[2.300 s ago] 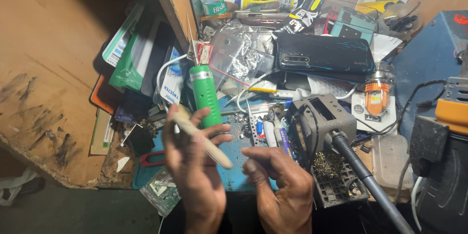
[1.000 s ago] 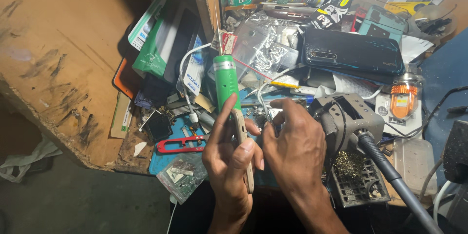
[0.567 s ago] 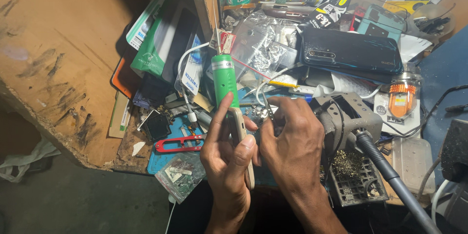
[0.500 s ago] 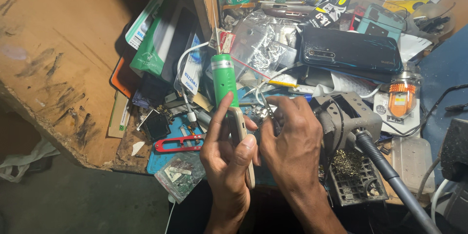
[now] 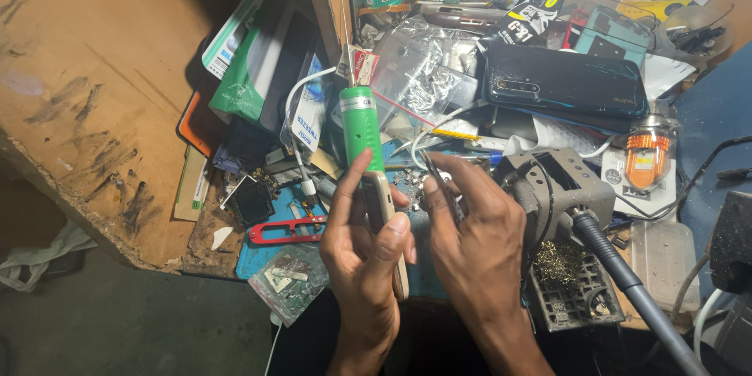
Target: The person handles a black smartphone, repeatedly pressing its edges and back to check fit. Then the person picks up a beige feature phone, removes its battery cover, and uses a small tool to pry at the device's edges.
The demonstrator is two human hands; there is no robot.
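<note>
My left hand grips a gold-edged phone on its side, thumb across the front and fingers behind. Close beside it, my right hand pinches slim dark metal tweezers between thumb and forefinger, their tip pointing up and left near the phone's top end. Both hands hover above a blue work mat at the front of a cluttered bench. A green cylindrical tool lies just beyond my left fingers.
Red-handled snips and a bagged circuit board lie left of my hands. A grey soldering-iron stand with a hose stands at right. A dark phone, foil bags, glue tubes and an orange coil crowd the back. A wooden panel rises at left.
Since 2.3 s ago, my hands have come together and the phone has turned edge-on in my left hand. Over the last second, my right hand shifted only slightly with the tweezers.
</note>
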